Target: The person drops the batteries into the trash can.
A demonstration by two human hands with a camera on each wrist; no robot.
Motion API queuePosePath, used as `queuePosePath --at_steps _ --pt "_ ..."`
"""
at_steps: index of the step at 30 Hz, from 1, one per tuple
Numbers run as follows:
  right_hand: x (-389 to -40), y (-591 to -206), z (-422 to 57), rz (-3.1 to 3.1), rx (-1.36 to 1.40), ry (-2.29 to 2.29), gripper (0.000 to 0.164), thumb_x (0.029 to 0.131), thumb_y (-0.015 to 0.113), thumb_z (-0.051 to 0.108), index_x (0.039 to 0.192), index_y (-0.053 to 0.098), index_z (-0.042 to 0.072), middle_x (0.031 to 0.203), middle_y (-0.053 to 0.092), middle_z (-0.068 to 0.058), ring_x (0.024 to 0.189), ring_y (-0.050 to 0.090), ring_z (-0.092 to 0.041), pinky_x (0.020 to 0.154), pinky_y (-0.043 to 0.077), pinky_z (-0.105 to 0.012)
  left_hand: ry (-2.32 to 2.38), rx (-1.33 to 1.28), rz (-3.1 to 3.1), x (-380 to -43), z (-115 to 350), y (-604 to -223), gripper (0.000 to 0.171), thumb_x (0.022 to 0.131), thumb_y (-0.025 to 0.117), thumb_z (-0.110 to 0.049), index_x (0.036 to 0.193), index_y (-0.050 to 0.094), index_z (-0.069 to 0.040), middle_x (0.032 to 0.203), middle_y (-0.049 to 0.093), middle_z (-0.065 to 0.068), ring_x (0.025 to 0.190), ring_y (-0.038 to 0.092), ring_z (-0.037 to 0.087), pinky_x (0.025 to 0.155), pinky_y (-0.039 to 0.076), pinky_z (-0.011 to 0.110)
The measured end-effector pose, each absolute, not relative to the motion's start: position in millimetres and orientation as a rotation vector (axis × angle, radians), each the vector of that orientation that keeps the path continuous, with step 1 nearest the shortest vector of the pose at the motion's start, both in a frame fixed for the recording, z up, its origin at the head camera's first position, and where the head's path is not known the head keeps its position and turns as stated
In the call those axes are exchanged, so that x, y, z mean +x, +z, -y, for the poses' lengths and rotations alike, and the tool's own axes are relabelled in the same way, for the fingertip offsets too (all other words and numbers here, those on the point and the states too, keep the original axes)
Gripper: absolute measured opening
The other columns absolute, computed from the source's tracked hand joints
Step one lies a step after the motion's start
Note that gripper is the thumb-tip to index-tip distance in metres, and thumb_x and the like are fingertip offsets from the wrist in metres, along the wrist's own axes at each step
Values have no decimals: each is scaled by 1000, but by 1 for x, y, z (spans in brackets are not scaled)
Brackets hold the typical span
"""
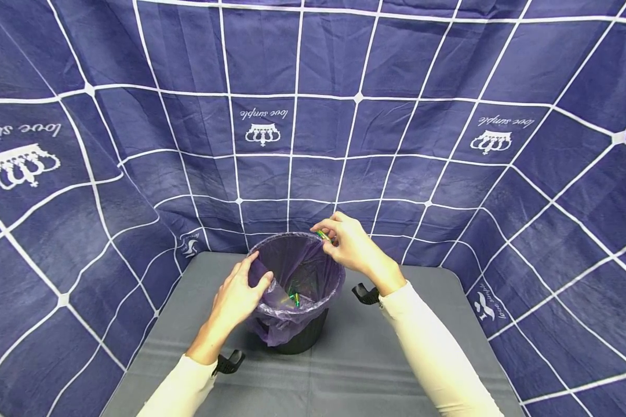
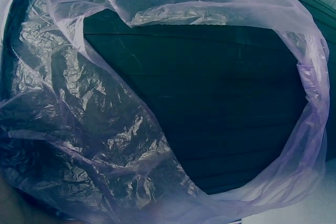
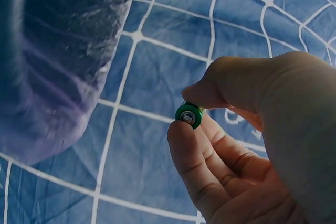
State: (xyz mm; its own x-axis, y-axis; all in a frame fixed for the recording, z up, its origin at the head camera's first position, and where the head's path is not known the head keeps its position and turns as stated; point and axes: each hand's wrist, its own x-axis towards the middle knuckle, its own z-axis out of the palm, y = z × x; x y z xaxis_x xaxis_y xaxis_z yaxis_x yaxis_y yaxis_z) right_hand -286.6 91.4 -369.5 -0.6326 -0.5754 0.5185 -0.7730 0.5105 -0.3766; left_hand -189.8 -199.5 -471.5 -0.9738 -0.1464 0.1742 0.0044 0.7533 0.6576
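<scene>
My right hand (image 1: 352,240) pinches a small green and yellow battery (image 1: 323,235) between thumb and fingertips, above the far right rim of a black trash bin (image 1: 297,341). One metal end of the battery (image 3: 189,116) faces the camera in the right wrist view. My left hand (image 1: 235,294) holds the bin's lined edge at the left, the thumb reaching over the opening. A thin purple bag (image 1: 334,284) lines the bin and folds over its rim. Inside lie a few green and yellow batteries (image 1: 296,299), partly veiled by plastic. The left wrist view shows the bag (image 2: 105,108) but no clear fingers.
The bin stands on a grey cloth-covered table (image 1: 375,359). Blue fabric (image 1: 323,133) with white grid lines hangs behind and at both sides. Each wrist carries a black camera mount, one at the left wrist (image 1: 229,362) and one at the right (image 1: 365,293).
</scene>
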Motion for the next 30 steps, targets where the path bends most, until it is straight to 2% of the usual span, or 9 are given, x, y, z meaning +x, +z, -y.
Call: queuePosePath --at_steps 6,18,24,30 --pt "-289 -369 -76 2440 1157 822 39 93 74 -10 127 86 4 106 72 -18 89 76 -26 79 65 -31 -1021 110 2737 -189 200 -472 76 114 67 -56 179 46 -26 179 55 19 158 59 57 120 51 79" --pt "-296 -372 -66 2493 1130 835 41 93 73 -9 129 86 6 109 73 -17 93 76 -25 82 64 -30 -1039 114 2750 -189 200 -471 77 114 66 -58 180 44 -26 180 53 19 160 57 57 122 50 80" --pt "-295 -371 -68 2561 1134 823 42 97 79 -6 137 83 6 116 73 -22 99 79 -33 87 68 -36 -1039 121 2751 -188 200 -470 76 114 66 -58 180 45 -27 181 52 19 159 57 58 122 50 80" --pt "-294 -376 -73 2602 1150 725 42 102 82 3 143 81 7 120 74 -25 106 79 -38 91 66 -40 -1042 121 2748 -187 199 -470 77 114 66 -58 180 44 -27 181 52 18 159 57 59 122 50 80"
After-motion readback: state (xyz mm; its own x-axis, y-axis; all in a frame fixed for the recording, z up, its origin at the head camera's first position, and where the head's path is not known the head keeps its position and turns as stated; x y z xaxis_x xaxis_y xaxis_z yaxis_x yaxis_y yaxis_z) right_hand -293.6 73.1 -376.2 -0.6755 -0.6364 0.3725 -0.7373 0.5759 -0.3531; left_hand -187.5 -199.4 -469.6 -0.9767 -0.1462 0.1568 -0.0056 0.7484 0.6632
